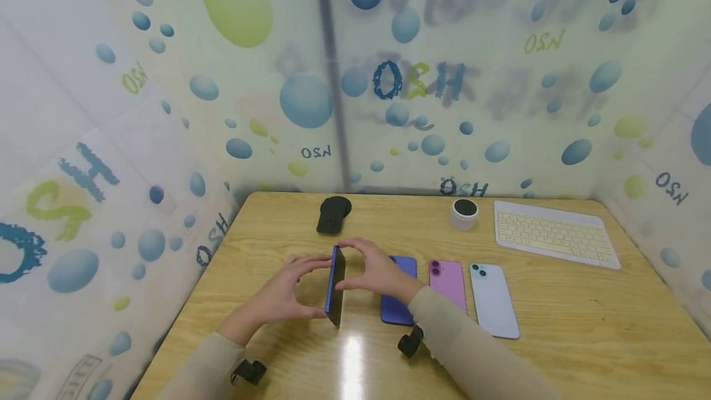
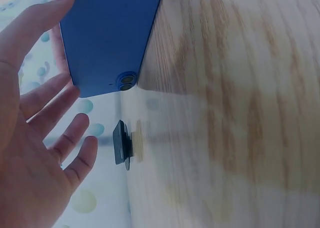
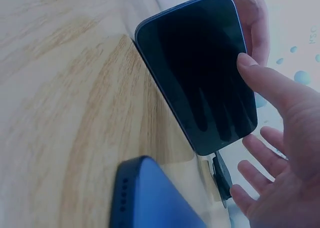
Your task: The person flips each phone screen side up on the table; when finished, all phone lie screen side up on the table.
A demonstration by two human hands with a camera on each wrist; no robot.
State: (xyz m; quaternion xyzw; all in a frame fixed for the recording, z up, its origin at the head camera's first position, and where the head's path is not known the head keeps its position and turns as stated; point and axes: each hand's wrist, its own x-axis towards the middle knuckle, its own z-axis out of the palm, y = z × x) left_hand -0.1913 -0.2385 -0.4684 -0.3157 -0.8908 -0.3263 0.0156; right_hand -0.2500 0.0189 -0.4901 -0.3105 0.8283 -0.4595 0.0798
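Note:
A blue smartphone (image 1: 335,286) stands on its long edge, its black screen (image 3: 195,72) facing right and its blue back (image 2: 110,37) with two camera lenses facing left. My left hand (image 1: 286,292) pinches it, thumb at the near end and fingertips toward the far end. From the other side my right hand (image 1: 380,269) holds it, thumb at the screen side and fingertips at the far upper corner. Just right of it, partly under the right hand, lies a second blue phone (image 1: 397,310), face down. Beyond that are a pink phone (image 1: 447,283) and a pale blue phone (image 1: 494,301).
At the back of the wooden table (image 1: 266,227) lies a black device with a round base (image 1: 332,215). A white cylinder with a black top (image 1: 464,215) and a white keyboard (image 1: 555,233) are at the back right. Printed curtains (image 1: 389,141) enclose the table.

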